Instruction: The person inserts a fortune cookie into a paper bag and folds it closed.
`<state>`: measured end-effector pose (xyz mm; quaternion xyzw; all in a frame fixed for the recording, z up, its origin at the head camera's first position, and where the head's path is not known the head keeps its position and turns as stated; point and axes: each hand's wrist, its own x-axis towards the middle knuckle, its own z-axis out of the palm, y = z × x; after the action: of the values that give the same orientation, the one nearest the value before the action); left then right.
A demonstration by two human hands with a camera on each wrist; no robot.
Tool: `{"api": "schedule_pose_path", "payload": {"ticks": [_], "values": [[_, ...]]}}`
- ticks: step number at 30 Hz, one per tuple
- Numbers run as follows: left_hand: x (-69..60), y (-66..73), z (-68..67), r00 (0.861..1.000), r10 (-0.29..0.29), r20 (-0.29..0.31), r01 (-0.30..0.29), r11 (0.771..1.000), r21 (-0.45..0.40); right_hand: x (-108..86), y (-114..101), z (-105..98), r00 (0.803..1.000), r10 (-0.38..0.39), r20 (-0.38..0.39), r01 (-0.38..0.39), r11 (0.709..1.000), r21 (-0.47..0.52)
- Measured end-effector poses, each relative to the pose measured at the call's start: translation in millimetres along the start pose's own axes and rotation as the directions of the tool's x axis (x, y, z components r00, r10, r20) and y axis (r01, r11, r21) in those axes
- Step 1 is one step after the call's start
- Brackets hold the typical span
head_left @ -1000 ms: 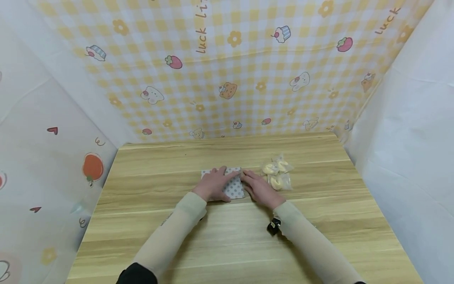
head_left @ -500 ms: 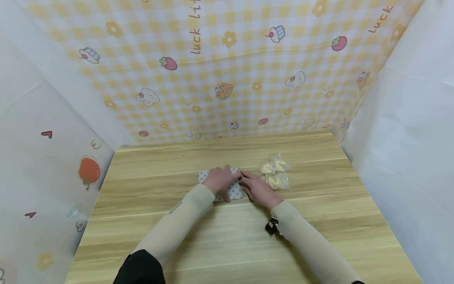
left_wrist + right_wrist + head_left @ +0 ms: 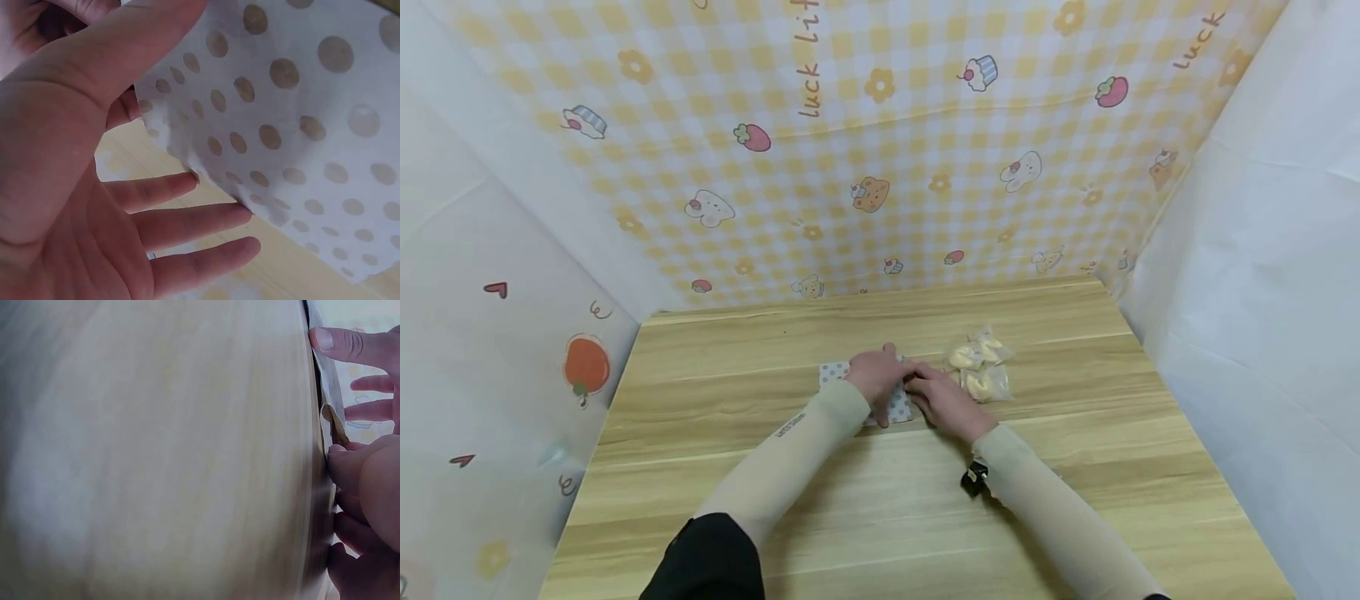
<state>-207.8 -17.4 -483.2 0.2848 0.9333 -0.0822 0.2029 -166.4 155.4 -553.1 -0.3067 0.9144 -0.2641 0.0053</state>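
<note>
A flat white paper bag (image 3: pixel 833 372) with grey dots lies at the middle of the table, partly covered by my hands. My left hand (image 3: pixel 876 379) rests over it with fingers spread. In the left wrist view the thumb lies along the dotted paper (image 3: pixel 281 125), while several straight fingers touch its edge. At the bag's right end, my right hand (image 3: pixel 947 404) pinches the edge between thumb and forefinger. The right wrist view shows a brown curled flap (image 3: pixel 337 427) by those fingertips. Whether the bag's mouth is parted cannot be told.
Three clear packets (image 3: pixel 981 385), each with a pale yellow curved piece like a fortune cookie, lie right of my right hand. A yellow checked cloth (image 3: pixel 880 167) hangs behind the wooden table (image 3: pixel 737 350). White sheets stand at both sides.
My left hand has slid right across the bag, toward my right hand, uncovering its left part. My right hand stays at the right edge. The head view has shifted slightly.
</note>
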Motion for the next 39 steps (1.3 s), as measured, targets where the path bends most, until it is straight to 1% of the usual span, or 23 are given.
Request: {"api": "schedule_pose_path", "payload": {"ticks": [3,6,9,15,22,26,30,33,39], "values": [[3.1,1.1,-1.0,1.0,-0.007,0.005,0.007,1.0,0.013,-0.2,-0.7,-0.5,1.0,-0.005,-0.005,0.005,1.0,0.004],[3.5,3.0,-3.2,1.0,-0.009,0.017,0.009,1.0,0.025,-0.5,-1.6,-1.2,1.0,-0.001,-0.005,0.001,1.0,0.008],[2.6,5.3,-5.6,0.999,-0.011,0.032,0.009,0.999,0.05,-0.9,-2.1,-1.3,1.0,0.003,0.0,-0.003,1.0,0.007],[3.5,8.6,-5.7,0.998,-0.021,0.053,0.014,0.993,0.116,-0.7,-1.8,-0.5,1.0,-0.005,0.0,0.005,1.0,0.011],[7.8,9.0,-5.5,0.997,-0.014,0.077,0.002,0.989,0.149,-0.5,-1.7,-1.3,1.0,-0.014,-0.013,0.014,1.0,-0.021],[3.5,6.3,-6.0,0.998,0.02,0.065,-0.028,0.991,0.128,0.0,-2.8,-1.1,1.0,-0.025,-0.012,0.024,0.999,-0.036],[-0.8,1.7,-4.8,0.998,0.038,0.05,-0.04,0.998,0.045,0.2,-4.5,-2.4,1.0,-0.004,0.022,0.005,0.999,-0.045],[-2.1,-1.1,-3.7,0.998,0.048,0.039,-0.048,0.999,0.006,0.2,-4.3,-3.3,1.0,-0.007,0.029,0.009,0.999,-0.05],[-0.6,-4.1,0.3,0.998,0.065,0.014,-0.065,0.998,-0.001,-0.5,-2.7,-4.2,0.999,-0.019,0.034,0.022,0.997,-0.068]]}}
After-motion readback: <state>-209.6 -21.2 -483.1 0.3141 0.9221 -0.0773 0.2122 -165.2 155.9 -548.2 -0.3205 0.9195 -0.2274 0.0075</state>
